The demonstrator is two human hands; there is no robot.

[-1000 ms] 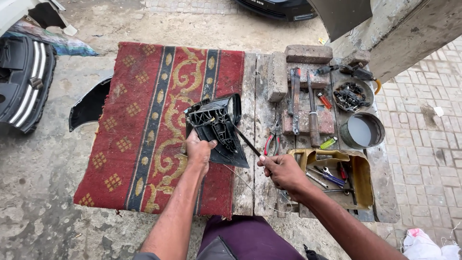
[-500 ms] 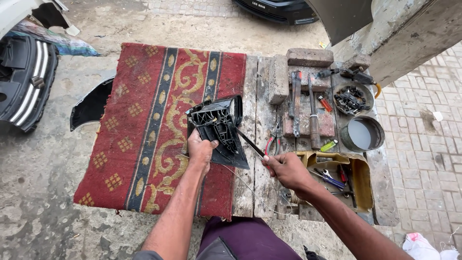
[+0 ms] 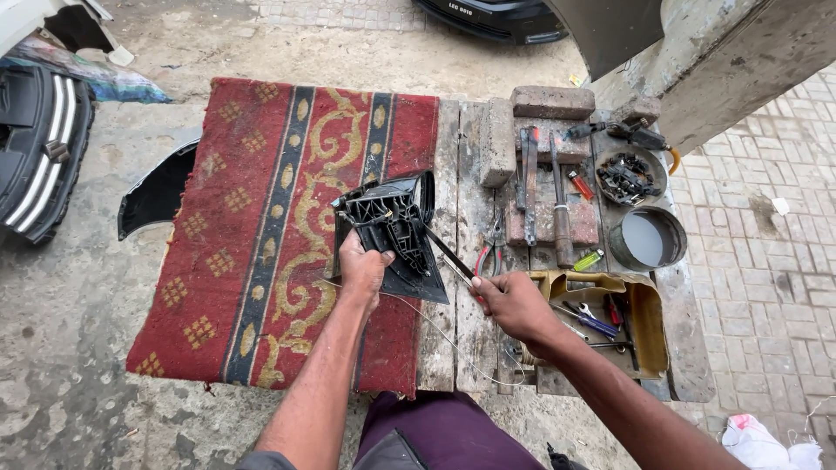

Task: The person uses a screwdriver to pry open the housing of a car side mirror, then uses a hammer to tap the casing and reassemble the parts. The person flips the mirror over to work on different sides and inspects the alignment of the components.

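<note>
My left hand point(image 3: 361, 268) grips the lower edge of a black plastic car mirror housing point(image 3: 392, 228) that rests on a red patterned rug point(image 3: 261, 218). My right hand point(image 3: 509, 300) holds a screwdriver point(image 3: 444, 251) by its handle, and the shaft points up-left into the housing's inner frame. A thin wire point(image 3: 435, 326) trails from the housing across the wooden bench point(image 3: 453, 174) towards me.
Bricks point(image 3: 550, 102), metal tools point(image 3: 557, 191), a bowl of small parts point(image 3: 630, 177), a round tin point(image 3: 649, 238) and an open yellow box of tools point(image 3: 610, 318) sit on the bench's right. A black panel point(image 3: 152, 191) and a car bumper point(image 3: 35, 148) lie left.
The screwdriver tip has moved further into the housing, and my left hand has shifted its hold slightly. The view has drifted a little.
</note>
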